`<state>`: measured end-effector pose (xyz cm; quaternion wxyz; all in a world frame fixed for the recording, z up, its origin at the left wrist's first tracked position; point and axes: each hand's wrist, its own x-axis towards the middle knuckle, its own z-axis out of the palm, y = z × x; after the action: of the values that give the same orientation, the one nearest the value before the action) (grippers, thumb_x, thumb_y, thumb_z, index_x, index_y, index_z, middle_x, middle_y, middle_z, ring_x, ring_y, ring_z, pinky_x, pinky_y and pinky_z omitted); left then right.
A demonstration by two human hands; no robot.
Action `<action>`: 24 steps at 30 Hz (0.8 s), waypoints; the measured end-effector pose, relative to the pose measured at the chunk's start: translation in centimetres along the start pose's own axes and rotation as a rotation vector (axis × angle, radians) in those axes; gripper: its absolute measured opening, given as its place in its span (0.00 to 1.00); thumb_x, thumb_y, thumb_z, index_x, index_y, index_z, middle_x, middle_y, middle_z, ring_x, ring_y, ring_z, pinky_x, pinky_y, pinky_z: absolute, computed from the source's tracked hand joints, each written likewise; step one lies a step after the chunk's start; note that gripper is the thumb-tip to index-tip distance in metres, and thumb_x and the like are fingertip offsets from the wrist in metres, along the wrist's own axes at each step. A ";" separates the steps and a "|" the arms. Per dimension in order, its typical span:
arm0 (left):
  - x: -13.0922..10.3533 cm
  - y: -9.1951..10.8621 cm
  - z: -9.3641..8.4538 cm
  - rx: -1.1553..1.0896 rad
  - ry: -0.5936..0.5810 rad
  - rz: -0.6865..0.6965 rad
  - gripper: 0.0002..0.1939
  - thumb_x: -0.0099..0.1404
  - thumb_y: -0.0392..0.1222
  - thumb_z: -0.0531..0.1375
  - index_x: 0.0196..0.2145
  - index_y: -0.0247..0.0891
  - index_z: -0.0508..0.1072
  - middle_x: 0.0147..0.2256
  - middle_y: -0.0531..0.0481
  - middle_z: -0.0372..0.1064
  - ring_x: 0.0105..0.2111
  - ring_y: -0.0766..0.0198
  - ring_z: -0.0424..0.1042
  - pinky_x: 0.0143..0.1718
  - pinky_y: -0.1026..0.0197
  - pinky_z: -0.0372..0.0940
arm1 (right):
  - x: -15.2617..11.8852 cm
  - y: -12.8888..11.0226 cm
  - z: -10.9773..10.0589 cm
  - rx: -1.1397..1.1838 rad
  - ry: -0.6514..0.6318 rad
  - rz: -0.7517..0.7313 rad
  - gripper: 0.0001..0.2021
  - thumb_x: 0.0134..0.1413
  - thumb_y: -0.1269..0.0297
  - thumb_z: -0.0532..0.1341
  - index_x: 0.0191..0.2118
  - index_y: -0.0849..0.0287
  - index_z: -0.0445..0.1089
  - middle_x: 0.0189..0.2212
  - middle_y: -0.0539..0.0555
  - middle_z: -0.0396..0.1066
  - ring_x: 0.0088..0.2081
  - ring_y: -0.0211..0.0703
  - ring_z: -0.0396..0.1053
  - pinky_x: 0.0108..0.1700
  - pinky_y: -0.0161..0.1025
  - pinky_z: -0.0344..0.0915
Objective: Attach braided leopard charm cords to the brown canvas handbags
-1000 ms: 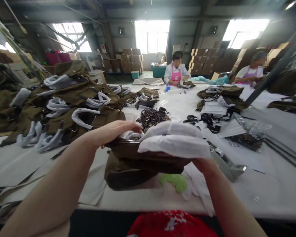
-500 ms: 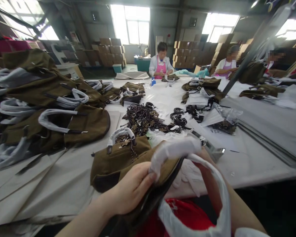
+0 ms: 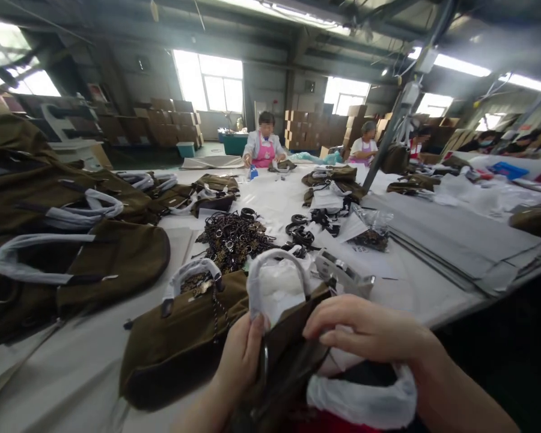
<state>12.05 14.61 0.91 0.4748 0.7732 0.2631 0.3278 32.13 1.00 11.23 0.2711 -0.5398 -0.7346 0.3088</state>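
Note:
A dark olive handbag (image 3: 293, 337) with white-wrapped handles is held upright in front of me. My left hand (image 3: 241, 352) grips its left side at the base of the far handle (image 3: 277, 255), thumb on top. Curled over the bag's upper right edge are the fingers of my right hand (image 3: 365, 328); their tips are partly hidden. The near wrapped handle (image 3: 363, 403) hangs below my right wrist. Another olive handbag (image 3: 175, 343) lies on the table just left of my left hand, a beaded cord hanging from it.
A heap of dark cords with metal rings (image 3: 234, 237) lies ahead, with coiled black straps (image 3: 301, 231) beside it. Olive bags (image 3: 112, 258) are piled at left. A grey metal device (image 3: 342, 270) sits beyond my right hand. A co-worker (image 3: 264, 144) sits across the table.
My right hand has come up from behind the wrapped handle onto the bag's edge. The far handle now stands upright, and the bag is turned more upright. The view has tilted up and swung right.

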 end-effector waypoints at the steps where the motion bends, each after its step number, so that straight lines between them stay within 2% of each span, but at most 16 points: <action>1: 0.1 -0.8 -0.3 0.025 0.066 0.000 0.30 0.69 0.64 0.43 0.25 0.39 0.66 0.23 0.48 0.66 0.26 0.60 0.67 0.30 0.60 0.63 | 0.8 -0.2 1.0 -0.074 -0.112 0.020 0.14 0.65 0.64 0.55 0.48 0.60 0.75 0.44 0.58 0.77 0.46 0.46 0.72 0.52 0.40 0.64; 4: -0.3 -2.9 -1.3 0.079 0.263 -0.053 0.29 0.69 0.66 0.42 0.27 0.40 0.65 0.26 0.46 0.68 0.30 0.58 0.69 0.36 0.57 0.65 | 2.9 0.1 4.9 -0.190 -0.329 0.002 0.16 0.67 0.63 0.51 0.45 0.61 0.76 0.41 0.58 0.78 0.44 0.47 0.73 0.50 0.41 0.64; 7: -1.0 -4.1 -1.8 0.068 0.382 -0.118 0.29 0.70 0.65 0.40 0.28 0.40 0.65 0.29 0.45 0.69 0.33 0.57 0.70 0.40 0.56 0.66 | 4.3 0.8 7.5 -0.133 -0.392 0.036 0.18 0.67 0.63 0.49 0.41 0.62 0.76 0.37 0.59 0.78 0.38 0.46 0.73 0.44 0.40 0.66; 10: -1.6 -4.6 -1.5 0.022 0.386 -0.114 0.28 0.71 0.64 0.39 0.28 0.41 0.64 0.29 0.46 0.68 0.32 0.58 0.69 0.40 0.56 0.67 | 6.2 1.8 8.5 0.024 -0.320 0.250 0.20 0.68 0.63 0.45 0.44 0.63 0.75 0.38 0.58 0.78 0.36 0.44 0.74 0.41 0.38 0.68; 12: -1.8 -4.7 -1.0 -0.012 0.380 -0.104 0.28 0.72 0.62 0.38 0.28 0.41 0.63 0.28 0.47 0.67 0.32 0.59 0.69 0.39 0.57 0.66 | 7.6 2.4 9.1 0.015 -0.297 0.338 0.17 0.64 0.63 0.52 0.47 0.64 0.74 0.41 0.60 0.78 0.39 0.46 0.74 0.42 0.39 0.69; 15: -2.1 -5.1 -0.2 -0.085 0.382 -0.113 0.26 0.72 0.59 0.39 0.29 0.40 0.64 0.28 0.47 0.66 0.32 0.59 0.68 0.39 0.57 0.66 | 9.3 3.4 10.9 -0.047 -0.385 0.354 0.16 0.52 0.66 0.61 0.47 0.65 0.75 0.44 0.61 0.77 0.43 0.50 0.73 0.45 0.39 0.68; 17: -2.1 -5.5 0.1 -0.141 0.377 -0.131 0.25 0.73 0.58 0.40 0.29 0.40 0.64 0.29 0.47 0.66 0.32 0.59 0.68 0.40 0.57 0.66 | 9.9 4.1 12.5 0.017 -0.429 0.422 0.15 0.49 0.69 0.62 0.44 0.65 0.77 0.40 0.58 0.78 0.39 0.47 0.73 0.42 0.37 0.68; 21: -2.3 -5.7 0.1 -0.188 0.387 -0.191 0.26 0.72 0.59 0.40 0.27 0.41 0.63 0.28 0.47 0.66 0.32 0.59 0.68 0.40 0.57 0.66 | 10.0 5.2 14.9 0.247 -0.375 0.588 0.10 0.48 0.75 0.57 0.34 0.65 0.77 0.28 0.52 0.77 0.27 0.38 0.70 0.29 0.31 0.66; 24: -2.7 -5.2 0.0 -0.161 0.320 -0.203 0.26 0.72 0.59 0.39 0.27 0.41 0.62 0.28 0.47 0.66 0.33 0.58 0.68 0.41 0.56 0.67 | 10.0 5.3 15.8 0.306 -0.345 0.591 0.11 0.49 0.77 0.55 0.26 0.63 0.74 0.18 0.48 0.71 0.17 0.34 0.63 0.20 0.30 0.61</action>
<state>9.78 14.76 -4.50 0.5176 0.6404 0.3846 0.4171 21.19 9.22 -2.50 0.1202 -0.6219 -0.5274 0.5662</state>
